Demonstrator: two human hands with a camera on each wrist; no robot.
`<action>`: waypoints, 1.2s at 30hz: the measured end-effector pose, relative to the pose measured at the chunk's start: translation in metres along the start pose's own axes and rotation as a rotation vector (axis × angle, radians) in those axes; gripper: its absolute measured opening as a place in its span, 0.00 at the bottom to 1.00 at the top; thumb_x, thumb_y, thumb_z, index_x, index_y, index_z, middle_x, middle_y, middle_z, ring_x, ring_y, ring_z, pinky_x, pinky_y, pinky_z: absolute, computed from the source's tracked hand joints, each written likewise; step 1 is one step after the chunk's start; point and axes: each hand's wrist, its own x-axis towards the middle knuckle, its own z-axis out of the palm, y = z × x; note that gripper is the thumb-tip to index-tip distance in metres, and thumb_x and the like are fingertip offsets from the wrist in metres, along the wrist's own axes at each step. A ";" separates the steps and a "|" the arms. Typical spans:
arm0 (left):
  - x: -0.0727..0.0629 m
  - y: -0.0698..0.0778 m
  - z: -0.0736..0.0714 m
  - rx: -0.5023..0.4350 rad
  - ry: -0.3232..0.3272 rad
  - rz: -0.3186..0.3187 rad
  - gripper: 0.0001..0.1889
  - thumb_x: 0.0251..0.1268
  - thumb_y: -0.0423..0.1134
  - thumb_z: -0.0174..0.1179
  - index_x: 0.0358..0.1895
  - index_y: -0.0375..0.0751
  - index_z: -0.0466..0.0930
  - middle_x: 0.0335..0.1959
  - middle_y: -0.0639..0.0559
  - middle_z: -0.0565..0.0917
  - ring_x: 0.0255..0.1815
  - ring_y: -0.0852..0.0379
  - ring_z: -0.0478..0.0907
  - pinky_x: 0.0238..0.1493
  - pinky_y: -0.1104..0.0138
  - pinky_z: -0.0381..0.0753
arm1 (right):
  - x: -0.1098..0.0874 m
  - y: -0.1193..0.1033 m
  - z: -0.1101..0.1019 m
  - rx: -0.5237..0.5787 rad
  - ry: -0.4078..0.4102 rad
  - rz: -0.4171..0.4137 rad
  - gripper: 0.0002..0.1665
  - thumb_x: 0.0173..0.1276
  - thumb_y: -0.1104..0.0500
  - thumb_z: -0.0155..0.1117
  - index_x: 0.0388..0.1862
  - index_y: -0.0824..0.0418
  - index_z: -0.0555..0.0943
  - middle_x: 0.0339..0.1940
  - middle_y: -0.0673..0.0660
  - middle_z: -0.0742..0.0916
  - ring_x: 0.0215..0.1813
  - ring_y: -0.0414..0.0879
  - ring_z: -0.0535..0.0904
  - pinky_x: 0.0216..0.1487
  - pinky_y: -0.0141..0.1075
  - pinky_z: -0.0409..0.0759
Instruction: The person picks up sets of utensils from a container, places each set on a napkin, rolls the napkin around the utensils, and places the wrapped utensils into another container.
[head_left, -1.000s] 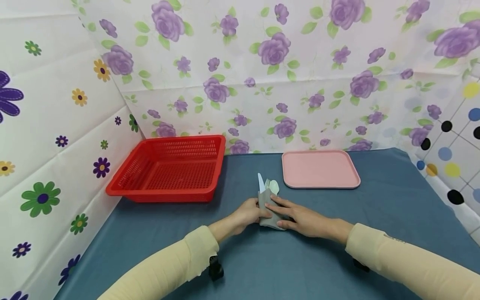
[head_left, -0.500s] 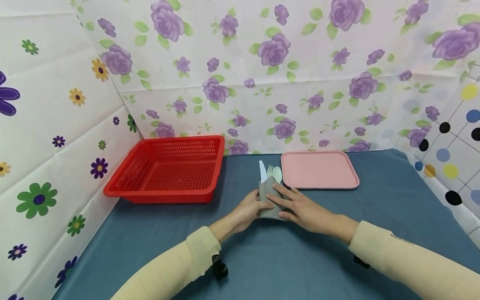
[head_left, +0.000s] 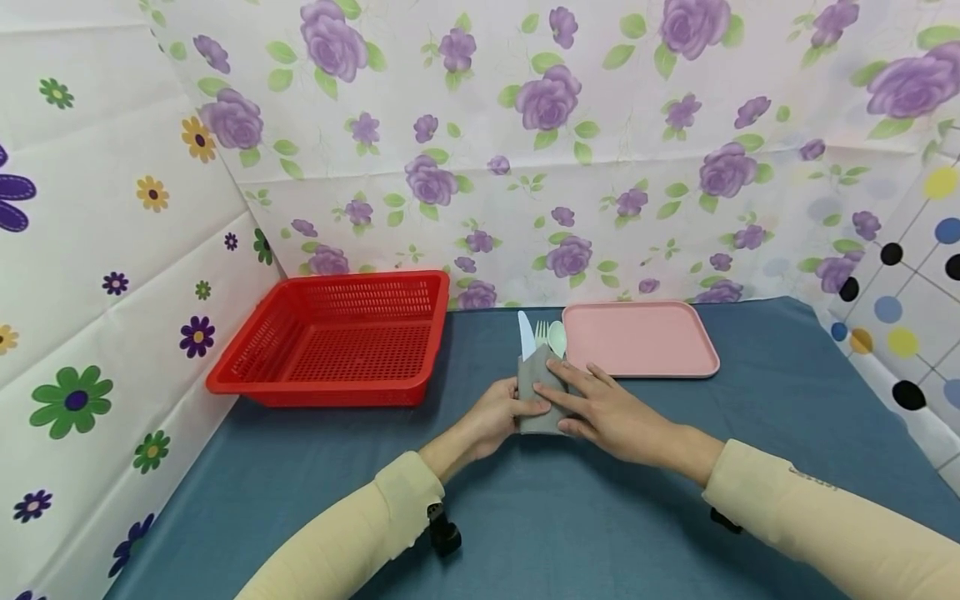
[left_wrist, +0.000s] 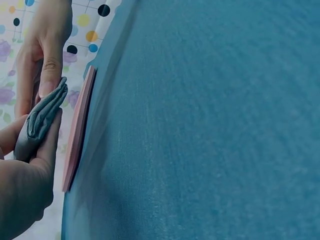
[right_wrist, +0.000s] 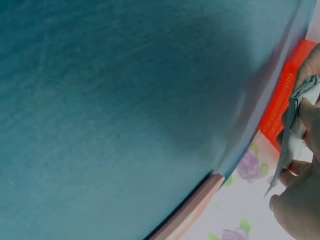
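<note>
A grey folded cloth napkin (head_left: 531, 379) is held up off the table. From its top stick a white plastic knife (head_left: 526, 335), a pale fork (head_left: 542, 332) and a pale spoon (head_left: 557, 337); their lower ends are hidden inside. My left hand (head_left: 491, 417) grips its left edge, thumb across the front and fingers behind, and the left wrist view shows the stacked layers of the folded napkin (left_wrist: 42, 112) in that grip. My right hand (head_left: 622, 421) rests spread, fairly straight fingers on the front, toward the right side.
A red plastic basket (head_left: 330, 390) stands at the back left of the blue cloth-covered table (head_left: 480, 533). At the back, right of the cutlery, lies a pink tray (head_left: 641, 340). Patterned sheets hang behind and on both sides.
Both hands have carried the napkin with its cutlery up and away from the body. The spoon now overlaps the tray's left edge in the head view. Basket and tray stay put.
</note>
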 end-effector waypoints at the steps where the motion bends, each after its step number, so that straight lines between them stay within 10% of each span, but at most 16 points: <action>1: 0.000 0.001 0.000 -0.005 -0.001 0.002 0.25 0.74 0.29 0.61 0.72 0.32 0.70 0.56 0.44 0.86 0.51 0.57 0.86 0.52 0.63 0.85 | 0.001 0.000 -0.001 -0.011 0.003 0.003 0.38 0.77 0.46 0.65 0.83 0.48 0.66 0.85 0.62 0.61 0.84 0.57 0.56 0.79 0.64 0.54; 22: 0.009 0.005 -0.003 -0.017 0.011 0.066 0.26 0.69 0.28 0.67 0.69 0.36 0.75 0.56 0.45 0.87 0.48 0.55 0.87 0.49 0.63 0.87 | -0.001 0.000 -0.007 0.032 0.105 -0.005 0.43 0.77 0.50 0.66 0.85 0.52 0.60 0.87 0.57 0.58 0.86 0.54 0.52 0.82 0.59 0.46; 36: 0.011 0.010 -0.004 -0.033 0.051 0.096 0.26 0.68 0.27 0.67 0.67 0.32 0.74 0.52 0.45 0.87 0.46 0.56 0.86 0.46 0.65 0.86 | -0.001 -0.009 0.000 0.152 0.275 0.267 0.26 0.73 0.50 0.72 0.60 0.63 0.75 0.62 0.59 0.76 0.59 0.56 0.77 0.58 0.53 0.79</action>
